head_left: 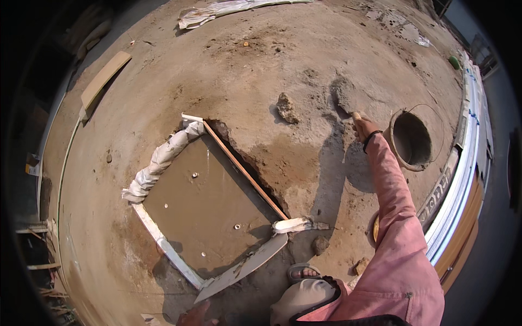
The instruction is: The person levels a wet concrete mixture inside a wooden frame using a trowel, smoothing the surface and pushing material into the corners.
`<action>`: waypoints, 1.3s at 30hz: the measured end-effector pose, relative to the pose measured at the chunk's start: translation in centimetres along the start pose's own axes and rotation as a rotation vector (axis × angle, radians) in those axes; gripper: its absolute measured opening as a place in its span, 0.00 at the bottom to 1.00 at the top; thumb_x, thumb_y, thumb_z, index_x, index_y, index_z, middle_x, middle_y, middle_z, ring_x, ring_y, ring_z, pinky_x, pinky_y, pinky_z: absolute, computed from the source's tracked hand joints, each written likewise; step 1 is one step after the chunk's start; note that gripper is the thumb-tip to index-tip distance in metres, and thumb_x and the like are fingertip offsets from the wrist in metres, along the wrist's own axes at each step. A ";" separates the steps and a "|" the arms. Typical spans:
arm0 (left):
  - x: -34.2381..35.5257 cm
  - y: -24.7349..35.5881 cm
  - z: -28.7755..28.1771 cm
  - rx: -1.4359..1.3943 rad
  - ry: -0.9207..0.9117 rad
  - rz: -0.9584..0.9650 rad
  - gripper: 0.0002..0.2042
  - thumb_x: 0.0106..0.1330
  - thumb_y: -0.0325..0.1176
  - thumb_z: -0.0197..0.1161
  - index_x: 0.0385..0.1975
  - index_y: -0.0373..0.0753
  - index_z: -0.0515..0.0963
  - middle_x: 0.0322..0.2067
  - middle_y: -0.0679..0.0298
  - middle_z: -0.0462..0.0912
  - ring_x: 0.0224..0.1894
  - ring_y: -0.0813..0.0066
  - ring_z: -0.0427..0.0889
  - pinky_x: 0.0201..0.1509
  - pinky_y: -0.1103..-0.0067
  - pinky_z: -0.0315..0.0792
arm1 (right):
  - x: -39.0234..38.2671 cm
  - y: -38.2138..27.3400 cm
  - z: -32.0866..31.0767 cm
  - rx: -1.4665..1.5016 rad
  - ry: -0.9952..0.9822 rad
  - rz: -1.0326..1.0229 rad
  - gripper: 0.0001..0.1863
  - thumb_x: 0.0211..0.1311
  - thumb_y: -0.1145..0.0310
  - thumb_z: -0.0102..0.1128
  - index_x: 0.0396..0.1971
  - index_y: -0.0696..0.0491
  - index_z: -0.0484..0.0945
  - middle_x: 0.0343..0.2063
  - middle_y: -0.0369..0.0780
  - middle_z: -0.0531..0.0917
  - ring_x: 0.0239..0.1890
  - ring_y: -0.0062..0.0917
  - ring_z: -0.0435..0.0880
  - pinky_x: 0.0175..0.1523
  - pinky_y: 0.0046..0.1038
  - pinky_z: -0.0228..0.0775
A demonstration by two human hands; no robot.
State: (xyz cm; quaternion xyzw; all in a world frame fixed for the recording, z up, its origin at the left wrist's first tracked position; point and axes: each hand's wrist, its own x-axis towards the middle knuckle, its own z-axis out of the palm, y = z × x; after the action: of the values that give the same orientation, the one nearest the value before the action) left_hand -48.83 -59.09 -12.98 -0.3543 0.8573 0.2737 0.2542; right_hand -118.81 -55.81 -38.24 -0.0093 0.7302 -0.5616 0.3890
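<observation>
My right hand (365,128), with a dark band at the wrist, reaches out over the ground, closed round a short tan handle (356,116). A grey, mortar-coloured patch lies just beyond it; whether that is the tool's blade I cannot tell. Right beside this hand stands a mortar-crusted bucket (411,140) with a thin wire handle. At the lower edge a dark reddish shape (199,314) seems to be my left hand, its fingers unclear. Ahead of me, a four-sided frame of boards and a wrapped bundle (163,160) encloses smooth wet mortar (209,204) with several small white-rimmed holes.
A stone lump (287,108) lies beyond the frame, and another (321,245) is near my sandalled foot (303,271). Long metal profiles and boards (462,179) line the right side. A loose plank (105,79) lies far left, a pale sheet (234,10) at the back.
</observation>
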 end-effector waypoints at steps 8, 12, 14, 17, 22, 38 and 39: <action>-0.7 3.4 -0.5 -0.079 0.059 0.252 0.26 0.62 0.45 0.57 0.58 0.40 0.65 0.51 0.53 0.73 0.50 0.57 0.76 0.52 0.64 0.67 | -11.0 1.8 -0.4 -0.127 0.075 -0.176 0.21 0.60 0.59 0.51 0.51 0.53 0.72 0.23 0.35 0.74 0.13 0.19 0.70 0.13 0.22 0.60; -1.5 1.2 2.5 -0.028 0.011 0.294 0.25 0.62 0.44 0.57 0.58 0.43 0.66 0.51 0.57 0.73 0.49 0.59 0.76 0.54 0.68 0.66 | -21.1 1.8 3.5 -0.252 -0.147 -0.219 0.23 0.60 0.60 0.50 0.54 0.52 0.70 0.23 0.35 0.74 0.13 0.18 0.71 0.13 0.21 0.62; -2.1 1.1 3.4 -0.028 -0.037 0.333 0.25 0.63 0.45 0.56 0.59 0.43 0.65 0.50 0.57 0.73 0.48 0.60 0.76 0.53 0.69 0.66 | -26.0 2.3 6.3 -0.264 -0.305 -0.194 0.24 0.60 0.61 0.50 0.56 0.53 0.69 0.24 0.36 0.75 0.13 0.18 0.71 0.13 0.21 0.62; -3.8 1.4 3.8 0.000 0.000 0.414 0.25 0.63 0.44 0.54 0.59 0.43 0.65 0.48 0.58 0.74 0.46 0.62 0.77 0.50 0.71 0.66 | -31.3 4.1 11.2 -0.329 -0.475 -0.097 0.26 0.60 0.63 0.51 0.58 0.55 0.66 0.24 0.37 0.76 0.12 0.18 0.71 0.14 0.21 0.63; -7.0 0.9 4.7 0.050 0.226 0.499 0.23 0.61 0.37 0.51 0.58 0.43 0.66 0.42 0.61 0.75 0.39 0.68 0.78 0.44 0.73 0.67 | -35.2 7.7 20.4 -0.483 -0.779 -0.039 0.26 0.60 0.61 0.52 0.57 0.56 0.67 0.23 0.35 0.75 0.13 0.17 0.71 0.15 0.20 0.62; -12.4 -0.6 6.0 0.012 0.387 0.479 0.22 0.62 0.32 0.47 0.58 0.42 0.66 0.39 0.63 0.75 0.34 0.71 0.78 0.43 0.70 0.71 | -34.8 14.4 34.6 -0.996 -0.821 -0.367 0.30 0.57 0.50 0.55 0.53 0.57 0.72 0.22 0.38 0.79 0.15 0.21 0.73 0.23 0.24 0.68; -12.5 -0.7 6.1 0.015 0.401 0.486 0.22 0.61 0.33 0.47 0.58 0.42 0.66 0.39 0.63 0.75 0.34 0.71 0.78 0.43 0.69 0.71 | -34.4 14.7 35.5 -1.100 -0.924 -0.498 0.30 0.58 0.49 0.53 0.54 0.55 0.71 0.21 0.38 0.79 0.15 0.22 0.73 0.22 0.24 0.68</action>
State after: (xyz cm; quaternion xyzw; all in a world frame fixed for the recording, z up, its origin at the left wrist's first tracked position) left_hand -39.12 -49.70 -9.67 -0.1840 0.9519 0.2448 0.0099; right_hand -68.07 -63.81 -33.58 -0.6005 0.6441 -0.1270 0.4565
